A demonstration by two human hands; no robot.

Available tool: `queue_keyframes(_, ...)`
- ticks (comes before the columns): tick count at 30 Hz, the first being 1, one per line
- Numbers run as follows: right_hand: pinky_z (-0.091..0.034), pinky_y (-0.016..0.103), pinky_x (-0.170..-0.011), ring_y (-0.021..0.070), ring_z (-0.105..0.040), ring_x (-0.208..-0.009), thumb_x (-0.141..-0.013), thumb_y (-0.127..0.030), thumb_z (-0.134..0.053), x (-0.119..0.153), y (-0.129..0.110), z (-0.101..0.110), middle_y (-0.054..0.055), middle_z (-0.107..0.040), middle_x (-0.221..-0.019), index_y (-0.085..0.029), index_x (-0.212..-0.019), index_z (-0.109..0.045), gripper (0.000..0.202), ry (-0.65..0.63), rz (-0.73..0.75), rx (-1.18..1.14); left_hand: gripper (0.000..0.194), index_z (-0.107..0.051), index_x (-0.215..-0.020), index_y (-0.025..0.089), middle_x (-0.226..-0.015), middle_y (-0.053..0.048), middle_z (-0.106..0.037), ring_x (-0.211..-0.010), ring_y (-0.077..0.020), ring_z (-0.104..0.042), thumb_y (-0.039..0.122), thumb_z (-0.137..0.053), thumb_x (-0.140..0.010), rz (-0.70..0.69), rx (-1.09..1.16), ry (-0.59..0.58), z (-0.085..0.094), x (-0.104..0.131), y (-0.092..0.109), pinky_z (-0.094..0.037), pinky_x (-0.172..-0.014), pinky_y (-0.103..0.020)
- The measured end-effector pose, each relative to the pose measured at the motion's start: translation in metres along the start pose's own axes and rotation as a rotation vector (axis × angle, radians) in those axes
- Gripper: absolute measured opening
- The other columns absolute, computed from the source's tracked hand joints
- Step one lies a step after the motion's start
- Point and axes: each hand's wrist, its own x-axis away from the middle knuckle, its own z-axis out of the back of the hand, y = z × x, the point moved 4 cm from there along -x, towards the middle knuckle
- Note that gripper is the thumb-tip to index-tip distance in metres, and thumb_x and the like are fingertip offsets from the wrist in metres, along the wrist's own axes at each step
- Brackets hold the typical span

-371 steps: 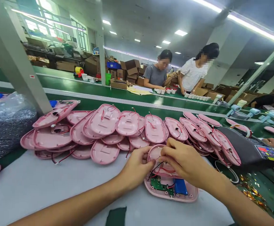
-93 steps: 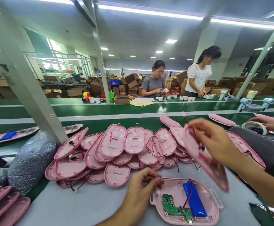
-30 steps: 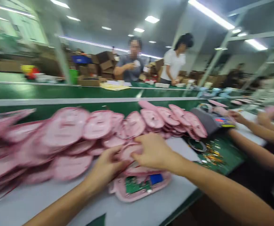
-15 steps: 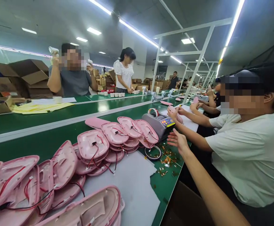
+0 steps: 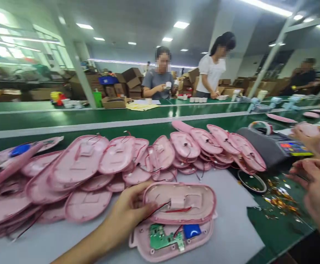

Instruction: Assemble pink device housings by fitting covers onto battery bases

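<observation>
Head view: held wired pink shell point(image 5: 180, 203) by left rim in left hand point(image 5: 135, 207), thumb inside, at lower centre of frame. Had it overlapping pink base shell point(image 5: 145, 245) with green circuit board point(image 5: 162, 239) and blue pack point(image 5: 192, 231). Poised right hand point(image 5: 318, 179) at right edge, fingers bunched, near grey machine point(image 5: 264, 146); could not tell if holding anything. Saw heaped pink shells point(image 5: 120, 158) across middle, gold-coloured scraps point(image 5: 282, 203) at lower right.

The upper pink shell point(image 5: 180, 203) partly hides the lower shell point(image 5: 196, 246) and blue pack point(image 5: 192, 231).
</observation>
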Motion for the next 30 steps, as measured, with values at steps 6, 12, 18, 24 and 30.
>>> queue_keyframes(6,-0.050,0.038,-0.080,0.0208,-0.058,-0.094,-0.093,-0.023,-0.049,0.140,-0.150,-0.113,0.007,-0.057,-0.104,-0.025,-0.091,-0.059,0.010,-0.926,0.727,0.088,0.037,-0.063,-0.111,0.016,-0.093,-0.003,-0.068,-0.080,-0.0144,-0.062,0.017,-0.071,-0.076,-0.028,0.263,-0.122,-0.010,0.003,0.001,-0.049,-0.069,-0.020)
queue_keyframes(12,-0.045,0.031,-0.070,0.0178,-0.053,-0.091,-0.096,-0.020,-0.041,0.200,-0.162,-0.171,0.009,-0.052,-0.113,-0.019,-0.087,-0.054,0.016,-1.308,0.998,0.384,0.034,-0.067,-0.100,0.011,-0.082,-0.003,-0.064,-0.072,-0.0124,-0.057,0.011,-0.067,-0.067,-0.119,0.379,-0.136,-0.016,0.004,-0.004,-0.042,-0.061,-0.018)
queue_keyframes(18,-0.045,0.033,-0.075,0.0201,-0.053,-0.095,-0.096,-0.020,-0.039,0.207,-0.148,-0.168,0.011,-0.051,-0.115,-0.020,-0.093,-0.057,0.019,-1.226,1.099,0.487,0.042,-0.069,-0.098,0.011,-0.076,-0.001,-0.062,-0.064,-0.0102,-0.051,0.008,-0.057,-0.058,-0.166,0.419,-0.137,-0.019,0.001,-0.013,-0.032,-0.055,-0.018)
queue_keyframes(24,-0.044,0.034,-0.077,0.0231,-0.054,-0.096,-0.090,-0.014,-0.044,0.214,-0.147,-0.168,0.012,-0.056,-0.107,-0.017,-0.087,-0.061,0.018,-1.055,1.280,0.561,0.047,-0.070,-0.101,0.013,-0.079,-0.001,-0.063,-0.068,-0.0119,-0.054,0.007,-0.053,-0.057,-0.188,0.463,-0.130,-0.021,0.004,-0.010,-0.036,-0.058,-0.018)
queue_keyframes(30,-0.040,0.028,-0.063,0.0184,-0.059,-0.077,-0.087,-0.035,-0.059,0.203,-0.153,-0.163,0.005,-0.063,-0.085,-0.019,-0.075,-0.057,0.020,-0.856,1.202,0.583,0.035,-0.070,-0.086,0.012,-0.072,0.001,-0.061,-0.064,-0.0107,-0.051,0.004,-0.052,-0.057,-0.217,0.365,-0.125,-0.020,0.007,-0.006,-0.035,-0.051,-0.016)
